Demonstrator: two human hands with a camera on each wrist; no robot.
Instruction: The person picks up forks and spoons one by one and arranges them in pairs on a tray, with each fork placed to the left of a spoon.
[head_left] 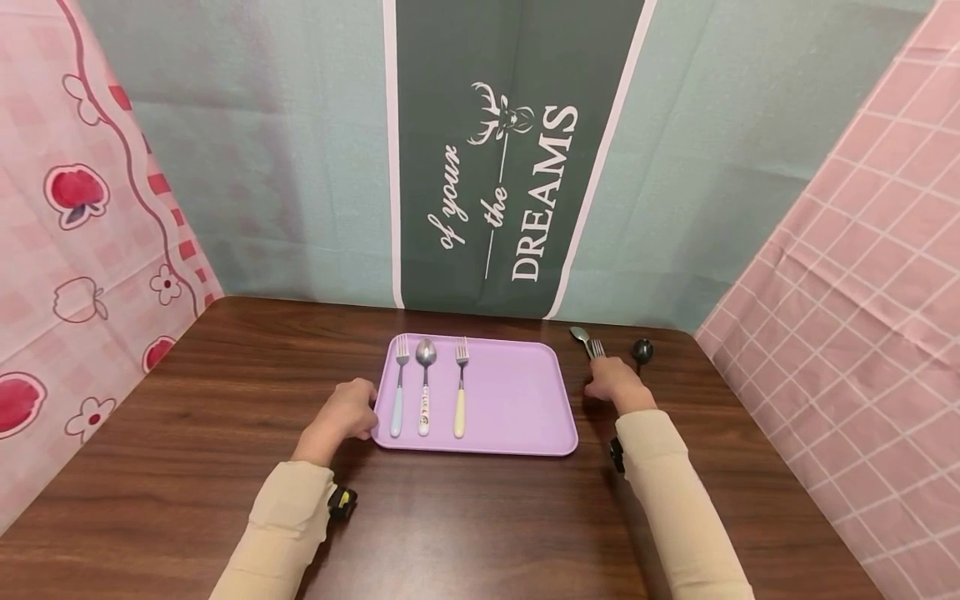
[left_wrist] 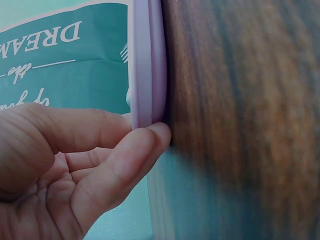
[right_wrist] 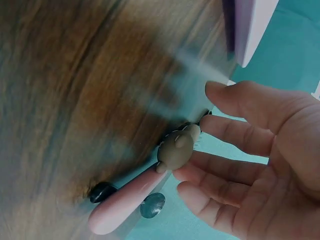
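A purple tray [head_left: 517,400] lies on the table, holding a blue-handled fork [head_left: 397,408], a spoon with a patterned white handle [head_left: 425,408] and a yellow-handled fork [head_left: 460,408]. My left hand [head_left: 347,412] pinches the tray's left rim between thumb and fingers. Right of the tray, my right hand [head_left: 617,383] reaches over a spoon [head_left: 580,334] and a fork [head_left: 597,348], partly covering them. Its thumb and fingers are apart in the right wrist view, beside a pink handle [right_wrist: 122,202] and a brown animal-shaped handle end [right_wrist: 175,150]. A black spoon [head_left: 642,351] lies farther right.
The dark wooden table [head_left: 465,525] runs back to a hanging cloth [head_left: 510,167] with lettering and a deer head. Pink cloths stand at the left [head_left: 90,208] and right [head_left: 847,275]. Dark round utensil ends [right_wrist: 152,205] show near the pink handle.
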